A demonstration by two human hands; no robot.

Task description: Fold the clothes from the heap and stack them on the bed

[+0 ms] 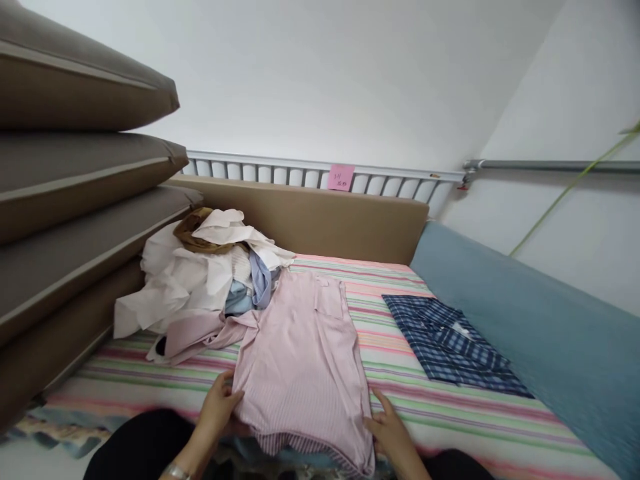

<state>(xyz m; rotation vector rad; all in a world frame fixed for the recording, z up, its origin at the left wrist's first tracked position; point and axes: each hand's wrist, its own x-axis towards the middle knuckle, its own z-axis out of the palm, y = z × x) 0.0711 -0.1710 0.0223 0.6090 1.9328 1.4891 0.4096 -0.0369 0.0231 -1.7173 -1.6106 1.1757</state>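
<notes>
A pink striped shirt (pixel 305 360) lies spread lengthwise on the striped bed sheet (pixel 425 413) in front of me. My left hand (pixel 220 400) grips its lower left edge, fingers curled on the cloth. At the shirt's lower right edge my right hand (pixel 387 423) rests with its fingers pressed on the fabric. One sleeve trails left toward a heap of clothes (pixel 200 273).
A folded blue plaid shirt (pixel 450 343) lies on the sheet to the right. Stacked brown cushions (pixel 65 200) rise at the left. A tan headboard (pixel 325 217) and a white rail stand behind, and a blue padded side (pixel 525 320) runs along the right.
</notes>
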